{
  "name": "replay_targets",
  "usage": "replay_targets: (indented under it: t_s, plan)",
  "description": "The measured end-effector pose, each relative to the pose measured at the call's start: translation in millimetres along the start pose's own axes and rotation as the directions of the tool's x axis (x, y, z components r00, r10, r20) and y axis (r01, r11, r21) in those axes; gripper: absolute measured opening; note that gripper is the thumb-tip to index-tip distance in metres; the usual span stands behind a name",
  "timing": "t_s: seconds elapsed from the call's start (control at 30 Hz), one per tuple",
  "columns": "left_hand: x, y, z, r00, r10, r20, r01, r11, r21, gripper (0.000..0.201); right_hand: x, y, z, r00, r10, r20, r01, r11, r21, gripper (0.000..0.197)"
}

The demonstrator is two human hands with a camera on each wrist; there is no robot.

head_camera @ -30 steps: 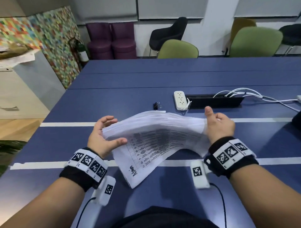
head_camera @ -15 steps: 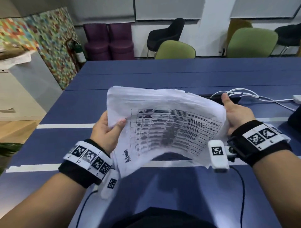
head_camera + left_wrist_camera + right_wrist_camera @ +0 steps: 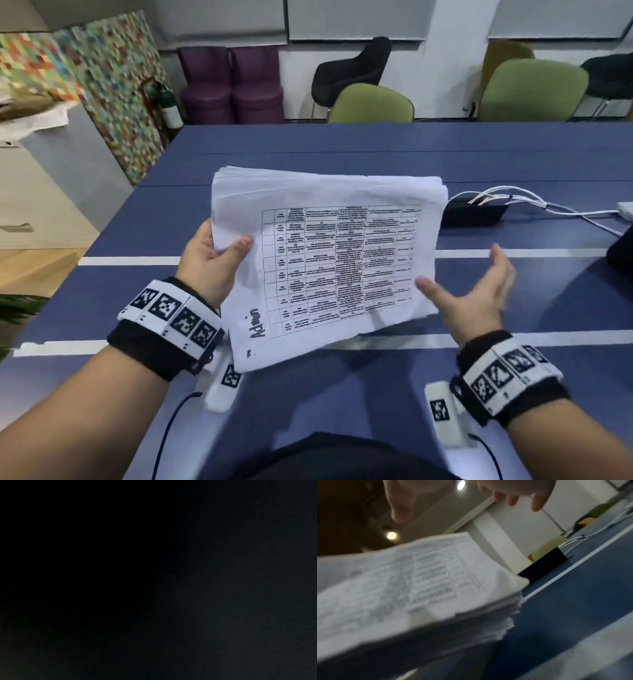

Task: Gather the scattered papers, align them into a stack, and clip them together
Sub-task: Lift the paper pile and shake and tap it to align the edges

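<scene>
A thick stack of white papers (image 3: 325, 257), its top sheet a printed table, is held tilted above the blue table (image 3: 342, 154). My left hand (image 3: 212, 260) grips its left edge, thumb on top and fingers underneath. My right hand (image 3: 476, 291) hovers open at the stack's lower right edge, fingers spread, thumb tip close to the paper. The right wrist view shows the stack (image 3: 419, 588) with uneven sheet edges, and my fingers (image 3: 537, 504) above and apart from it. No clip is visible in any view. The left wrist view is dark.
A black cable box (image 3: 472, 214) with white cables (image 3: 548, 205) sits behind the stack at the right. A dark object (image 3: 621, 253) is at the right edge. Green chairs (image 3: 373, 102) stand behind the far table edge, and a cabinet (image 3: 51, 192) stands to the left.
The stack has gone from bowed near the table to raised and tilted toward me. My right hand has let go of the right edge and opened; my left hand still holds.
</scene>
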State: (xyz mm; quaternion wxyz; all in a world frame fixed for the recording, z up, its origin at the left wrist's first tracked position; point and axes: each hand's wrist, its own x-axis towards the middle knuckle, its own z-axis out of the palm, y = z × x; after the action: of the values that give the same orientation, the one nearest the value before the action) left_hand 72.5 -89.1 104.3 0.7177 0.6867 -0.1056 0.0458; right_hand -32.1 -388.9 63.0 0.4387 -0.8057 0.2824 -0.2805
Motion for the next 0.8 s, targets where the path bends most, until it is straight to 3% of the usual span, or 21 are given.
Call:
replay_targets:
  t_s: [0.07,0.13,0.2,0.3,0.37,0.4,0.5,0.6,0.67,0.8]
  plan:
    - [0,3,-3,0.999,0.010,0.037,-0.009,0.999,-0.031,0.029,5,8,8,0.985,0.080,0.152,-0.059,0.989,-0.138,0.146]
    - [-2,7,-5,0.996,0.022,0.089,-0.013,0.995,-0.097,0.029,22,9,10,0.964,0.105,0.243,-0.131,0.987,0.096,0.140]
    - [-4,11,-8,0.993,0.023,0.120,-0.005,0.990,-0.144,0.060,44,11,7,0.953,0.068,0.297,-0.185,0.905,0.384,0.120]
    - [-3,14,-15,0.995,0.028,0.096,-0.010,0.982,-0.187,0.075,64,3,-7,0.881,-0.011,0.473,-0.292,0.774,0.562,0.081]
    - [-3,16,-18,0.997,0.013,0.077,0.000,0.986,-0.167,0.076,64,-2,-13,0.835,-0.050,0.549,-0.349,0.723,0.597,0.076]
    - [-4,16,-19,0.998,-0.001,0.068,0.011,0.989,-0.150,0.074,58,-7,-16,0.836,-0.066,0.545,-0.324,0.742,0.587,0.077]
    - [-11,12,-12,0.999,-0.022,0.023,0.025,0.989,-0.148,0.055,36,-17,-14,0.909,-0.054,0.413,-0.221,0.777,0.589,0.073]
    - [-24,2,8,0.999,0.038,-0.026,-0.038,0.999,-0.033,0.020,10,-20,-3,0.966,-0.018,0.258,-0.134,0.817,0.560,0.041]
    - [-36,-12,21,0.998,0.050,-0.047,-0.048,0.998,0.043,0.023,-6,-13,6,0.979,0.035,0.199,-0.138,0.834,0.534,0.030]
    - [-59,-44,31,0.987,-0.063,-0.148,0.084,0.986,0.142,0.037,-29,15,20,0.964,0.109,0.243,-0.225,0.818,0.530,0.040]
